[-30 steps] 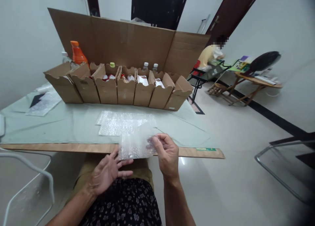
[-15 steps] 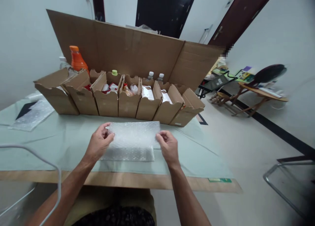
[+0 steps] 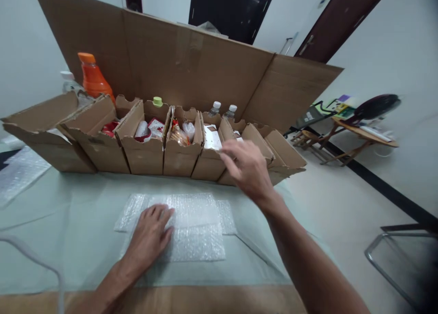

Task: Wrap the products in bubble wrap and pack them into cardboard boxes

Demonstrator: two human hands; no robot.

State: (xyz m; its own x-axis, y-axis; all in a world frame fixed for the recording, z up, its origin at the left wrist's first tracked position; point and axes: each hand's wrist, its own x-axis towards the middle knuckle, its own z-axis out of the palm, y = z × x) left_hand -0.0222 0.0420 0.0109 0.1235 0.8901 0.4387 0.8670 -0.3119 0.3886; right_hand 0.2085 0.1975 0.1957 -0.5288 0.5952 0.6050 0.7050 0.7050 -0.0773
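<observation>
My left hand (image 3: 150, 236) rests on overlapping sheets of clear bubble wrap (image 3: 196, 243) on the table, fingers stretched out over the plastic. My right hand (image 3: 249, 170) is raised over the front of the cardboard boxes towards the right end of the row. Its thumb and bent fingers are apart, with nothing visible between them. Close to those fingertips, a white item with dark marks (image 3: 212, 138) shows inside one cardboard box (image 3: 209, 164). The contents of the box behind my right hand are mostly hidden.
A tall cardboard panel (image 3: 153, 54) stands behind the row. An orange bottle (image 3: 96, 76) rises at the left. Another box holds a red-topped packet (image 3: 179, 133). More bubble wrap (image 3: 23, 172) lies at left. A white curved tube (image 3: 37, 261) crosses the lower left.
The lifted bubble wrap now lies flat on the table. My right hand has let go and moved up to the boxes; my left hand now rests on the wrap. The view has moved closer.
</observation>
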